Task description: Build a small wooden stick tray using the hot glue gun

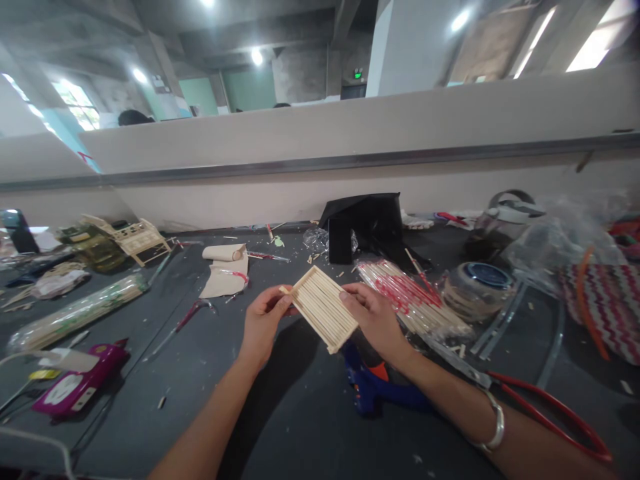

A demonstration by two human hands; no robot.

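Note:
A small rectangular panel of pale wooden sticks [323, 307], laid side by side with raised edge strips, is held above the dark table. My left hand [267, 319] pinches its left corner between thumb and fingers. On the opposite edge, my right hand [376, 317] grips with the thumb on top; its other fingers are partly hidden. Below my right hand and wrist lies a blue glue gun [370, 390] with an orange part, some of it covered by my forearm. A plastic bag of wooden sticks [400, 290] lies just beyond my right hand.
Red-handled shears [545, 407] lie at right, near a clear round jar [475, 290]. At left are a magenta power strip [80, 380], a wrapped stick bundle [80, 310] and a small wooden model [137, 240]. A black phone [341, 241] stands behind the panel. A low partition [320, 143] bounds the back.

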